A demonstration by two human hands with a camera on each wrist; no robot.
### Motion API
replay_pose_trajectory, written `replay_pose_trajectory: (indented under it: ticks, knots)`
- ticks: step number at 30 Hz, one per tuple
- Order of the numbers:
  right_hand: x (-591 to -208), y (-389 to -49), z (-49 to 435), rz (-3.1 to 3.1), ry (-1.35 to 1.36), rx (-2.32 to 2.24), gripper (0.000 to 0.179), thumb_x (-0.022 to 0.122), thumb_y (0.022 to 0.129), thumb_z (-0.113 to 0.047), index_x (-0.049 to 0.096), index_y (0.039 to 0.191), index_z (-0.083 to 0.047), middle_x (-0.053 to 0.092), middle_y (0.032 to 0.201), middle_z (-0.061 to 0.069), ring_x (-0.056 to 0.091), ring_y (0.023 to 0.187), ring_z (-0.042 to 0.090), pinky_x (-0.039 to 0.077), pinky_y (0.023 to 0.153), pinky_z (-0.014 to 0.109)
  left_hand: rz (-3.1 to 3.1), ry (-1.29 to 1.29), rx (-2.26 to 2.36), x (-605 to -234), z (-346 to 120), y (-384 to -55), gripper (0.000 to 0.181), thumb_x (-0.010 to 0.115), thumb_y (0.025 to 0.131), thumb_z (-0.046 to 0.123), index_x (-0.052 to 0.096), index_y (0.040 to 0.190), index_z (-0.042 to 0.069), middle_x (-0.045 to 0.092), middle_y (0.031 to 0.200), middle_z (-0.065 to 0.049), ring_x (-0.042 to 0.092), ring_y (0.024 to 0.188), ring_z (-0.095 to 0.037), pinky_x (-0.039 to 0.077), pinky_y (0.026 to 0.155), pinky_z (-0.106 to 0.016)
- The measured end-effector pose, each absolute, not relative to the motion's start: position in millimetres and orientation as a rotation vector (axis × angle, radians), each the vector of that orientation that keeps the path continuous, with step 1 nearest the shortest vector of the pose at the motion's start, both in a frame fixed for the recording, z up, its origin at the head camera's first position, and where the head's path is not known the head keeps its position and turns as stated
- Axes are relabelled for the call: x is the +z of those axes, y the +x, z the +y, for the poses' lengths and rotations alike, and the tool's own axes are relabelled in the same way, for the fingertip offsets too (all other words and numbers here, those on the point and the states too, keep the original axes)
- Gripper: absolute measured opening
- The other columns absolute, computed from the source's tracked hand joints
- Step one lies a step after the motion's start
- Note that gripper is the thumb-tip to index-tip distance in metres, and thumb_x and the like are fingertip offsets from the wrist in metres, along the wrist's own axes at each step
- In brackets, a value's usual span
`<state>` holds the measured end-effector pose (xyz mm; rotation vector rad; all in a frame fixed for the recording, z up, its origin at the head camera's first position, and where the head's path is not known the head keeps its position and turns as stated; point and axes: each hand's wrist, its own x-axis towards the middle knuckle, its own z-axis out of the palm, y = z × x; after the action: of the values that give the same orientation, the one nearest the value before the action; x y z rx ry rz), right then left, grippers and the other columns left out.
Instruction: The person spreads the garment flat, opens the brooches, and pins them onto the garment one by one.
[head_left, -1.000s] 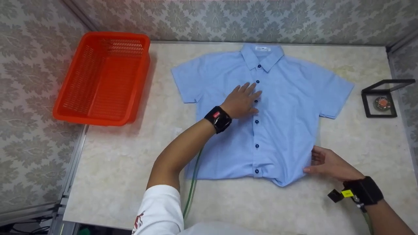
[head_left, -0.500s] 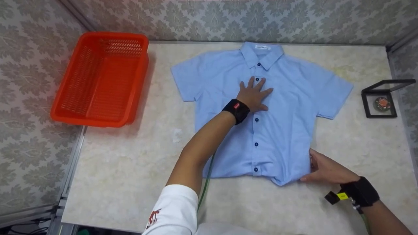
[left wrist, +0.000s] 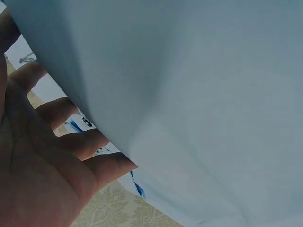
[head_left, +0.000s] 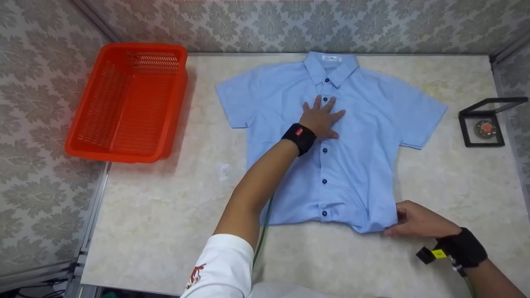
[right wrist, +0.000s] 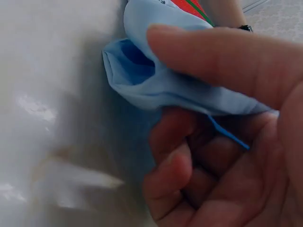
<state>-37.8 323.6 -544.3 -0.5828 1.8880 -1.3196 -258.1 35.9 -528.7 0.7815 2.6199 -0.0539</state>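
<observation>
A light blue short-sleeved button-up shirt (head_left: 285, 174) lies front side up on the table, collar toward the back wall. My left hand (head_left: 321, 121) rests on its chest with fingers spread, over the button strip. In the left wrist view, the fingers (left wrist: 78, 142) reach straight out against the pale cloth. At the shirt's lower right corner, my right hand (head_left: 420, 221) grips the hem. The right wrist view shows the thumb (right wrist: 203, 52) over a fold of the shirt (right wrist: 137, 90) and curled fingers below it. The bottom edge is bunched near this corner.
An orange-red slotted plastic basket (head_left: 172, 124) stands at the table's left, its inside in view. On the right is an open black frame (head_left: 466, 132) with a small round patterned piece (head_left: 485, 129). Patterned walls (head_left: 273, 27) bound the table (head_left: 165, 219).
My left hand has slid right and slightly up the shirt, its fingers spreading wider. The right hand has shifted down along the side to the corner, and the cloth there has drawn down with it.
</observation>
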Motion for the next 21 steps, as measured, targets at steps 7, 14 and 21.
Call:
replay_pose_trajectory:
  ticks: [7, 14, 21]
  knots:
    - [-536, -35, 325, 1.893, -0.681, -1.368, 0.011, 0.068, 0.093, -0.001, 0.068, 0.085, -0.008, 0.051, 0.079, -0.013, 0.048, 0.065, -0.002, 0.042, 0.052, 0.024, 2.632, 0.790, -0.041, -527, 35, -258, 0.079, 0.052, 0.094, 0.065, 0.015, 0.160, 0.041, 0.003, 0.169, -0.002, 0.001, 0.153, -0.040, 0.015, 0.117, -0.064]
    - [-527, -32, 326, 1.847, -0.679, -1.403, 0.009, 0.065, 0.094, 0.002, 0.068, 0.090, -0.006, 0.047, 0.072, -0.012, 0.045, 0.061, -0.003, 0.041, 0.050, 0.024, 2.605, 0.782, -0.032, -525, 36, -258, 0.080, 0.052, 0.095, 0.064, 0.013, 0.160, 0.041, 0.000, 0.169, -0.001, -0.002, 0.153, -0.040, 0.013, 0.117, -0.064]
    - [-526, -32, 327, 1.704, -0.699, -1.385, 0.015, 0.048, 0.102, 0.004, 0.058, 0.092, 0.001, 0.033, 0.065, 0.015, 0.038, 0.054, 0.004, 0.035, 0.045, 0.030, 2.600, 0.774, -0.098, -528, 37, -260, 0.080, 0.050, 0.094, 0.067, 0.012, 0.160, 0.043, 0.002, 0.170, 0.000, -0.001, 0.153, -0.039, 0.016, 0.117, -0.064]
